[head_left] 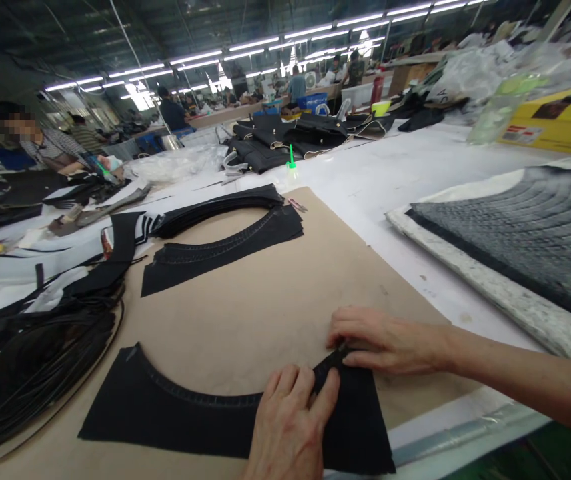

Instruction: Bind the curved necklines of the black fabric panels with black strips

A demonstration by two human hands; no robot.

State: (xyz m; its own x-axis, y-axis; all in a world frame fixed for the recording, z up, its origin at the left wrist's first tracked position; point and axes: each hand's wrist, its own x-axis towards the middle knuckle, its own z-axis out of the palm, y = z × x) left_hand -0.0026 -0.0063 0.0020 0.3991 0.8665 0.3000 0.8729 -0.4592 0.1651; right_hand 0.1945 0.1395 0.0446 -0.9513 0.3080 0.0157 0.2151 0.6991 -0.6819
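A black fabric panel (180,423) with a deep curved cutout lies flat before me on brown board (275,293). A narrow strip with light stitch marks follows the curve. My left hand (290,417) presses on the panel's curved edge, fingers bent and thumb reaching right. At the curve's right end, my right hand (375,340) pinches the fabric edge between thumb and curled fingers. Farther up the board lie a stack of curved black pieces (215,210) and similar stitched panels (225,250). Beside them rest small red-handled snips (296,205).
Coiled black strips (50,380) and cut scraps crowd the left. A green-tipped glue bottle (291,170) stands behind the board. On the right is a thick slab with grey quilted-looking material (520,227). Black bags (285,137) lie farther back; a person (50,143) works at left.
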